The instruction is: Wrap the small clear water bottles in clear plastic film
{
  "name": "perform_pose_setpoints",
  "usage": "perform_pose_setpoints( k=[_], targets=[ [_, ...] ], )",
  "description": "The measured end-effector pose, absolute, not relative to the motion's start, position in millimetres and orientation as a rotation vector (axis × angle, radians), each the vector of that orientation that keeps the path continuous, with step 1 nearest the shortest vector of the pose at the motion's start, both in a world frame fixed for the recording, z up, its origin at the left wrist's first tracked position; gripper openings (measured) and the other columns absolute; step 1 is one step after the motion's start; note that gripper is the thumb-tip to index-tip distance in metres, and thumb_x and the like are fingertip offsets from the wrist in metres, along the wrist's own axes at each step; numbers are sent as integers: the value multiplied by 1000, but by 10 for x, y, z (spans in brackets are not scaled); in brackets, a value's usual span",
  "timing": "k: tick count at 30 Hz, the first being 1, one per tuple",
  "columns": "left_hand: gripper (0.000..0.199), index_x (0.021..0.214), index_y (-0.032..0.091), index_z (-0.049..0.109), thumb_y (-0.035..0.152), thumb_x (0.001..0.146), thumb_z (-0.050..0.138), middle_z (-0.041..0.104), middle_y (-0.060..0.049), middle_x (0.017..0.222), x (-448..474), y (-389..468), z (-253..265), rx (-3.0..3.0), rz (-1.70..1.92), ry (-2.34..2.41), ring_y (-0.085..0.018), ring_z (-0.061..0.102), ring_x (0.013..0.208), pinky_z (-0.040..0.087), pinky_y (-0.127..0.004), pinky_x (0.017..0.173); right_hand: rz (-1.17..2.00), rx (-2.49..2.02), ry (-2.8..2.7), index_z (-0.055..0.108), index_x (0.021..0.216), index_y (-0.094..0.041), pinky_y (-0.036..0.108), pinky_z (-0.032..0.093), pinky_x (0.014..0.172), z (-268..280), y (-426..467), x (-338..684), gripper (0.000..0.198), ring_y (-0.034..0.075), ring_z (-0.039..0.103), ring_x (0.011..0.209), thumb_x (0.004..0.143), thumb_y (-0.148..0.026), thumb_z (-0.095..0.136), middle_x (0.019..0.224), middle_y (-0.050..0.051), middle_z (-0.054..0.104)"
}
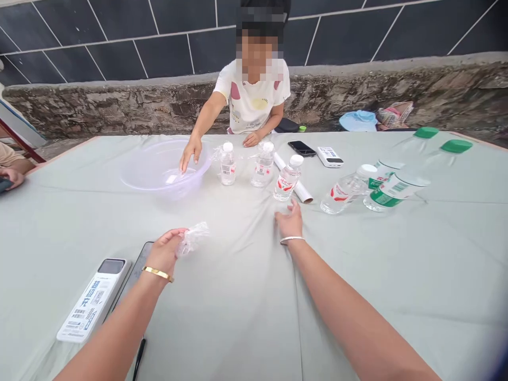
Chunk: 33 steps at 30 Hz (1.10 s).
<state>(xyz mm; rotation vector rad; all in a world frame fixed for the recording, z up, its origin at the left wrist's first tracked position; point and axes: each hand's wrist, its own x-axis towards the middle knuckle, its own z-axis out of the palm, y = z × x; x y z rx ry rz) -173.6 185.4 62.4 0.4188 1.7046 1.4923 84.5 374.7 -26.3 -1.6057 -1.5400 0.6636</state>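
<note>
My left hand (164, 250), with a gold bracelet at the wrist, is closed on a crumpled piece of clear plastic film (193, 238) above the table. My right hand (290, 219) reaches forward with its fingers apart, holding nothing. Just beyond its fingertips stands a small water bottle (286, 180) with a white cap and a red-and-white label; whether they touch is hard to tell. Two more small bottles, one in the middle (262, 168) and one further left (227, 166), stand beyond. To the right is another small bottle (342, 193).
Two large green-capped bottles (391, 193) stand at right. A white cardboard tube (304, 191), a black phone (301, 148) and a white power bank (330, 157) lie behind. Opposite, a person reaches into a translucent purple basin (135, 182). Another power bank (89, 307) lies near my left arm.
</note>
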Motion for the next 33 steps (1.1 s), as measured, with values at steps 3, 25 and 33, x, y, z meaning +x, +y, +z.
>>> perform_pose_setpoints(
  k=[3, 25, 33],
  targets=[
    [16, 77, 14, 60, 20, 63, 63, 62, -3, 83, -1849, 2124, 758, 323, 1629, 1628, -10, 54, 66, 42, -21, 54, 747, -1453, -1769, 34, 131, -17, 34, 47, 81, -260, 3211, 837, 64, 15, 57, 76, 70, -24, 53, 121, 12, 45],
    [30, 106, 22, 59, 33, 79, 52, 60, -10, 115, -1183, 949, 51, 1802, 911, 1898, -22, 58, 105, 51, -37, 85, 900, -1302, -1684, 34, 132, -19, 37, 44, 91, -146, 4250, -420, 72, 20, 57, 98, 66, -27, 63, 133, 12, 40],
    [61, 125, 28, 49, 58, 72, 53, 28, -10, 147, -1026, 630, -315, 2510, 453, 1793, -32, 26, 133, 21, -53, 106, 982, -1331, -1571, 38, 125, -20, 41, 37, 98, -133, 4872, -947, 70, 22, 51, 110, 63, -31, 69, 118, 9, 55]
  ],
)
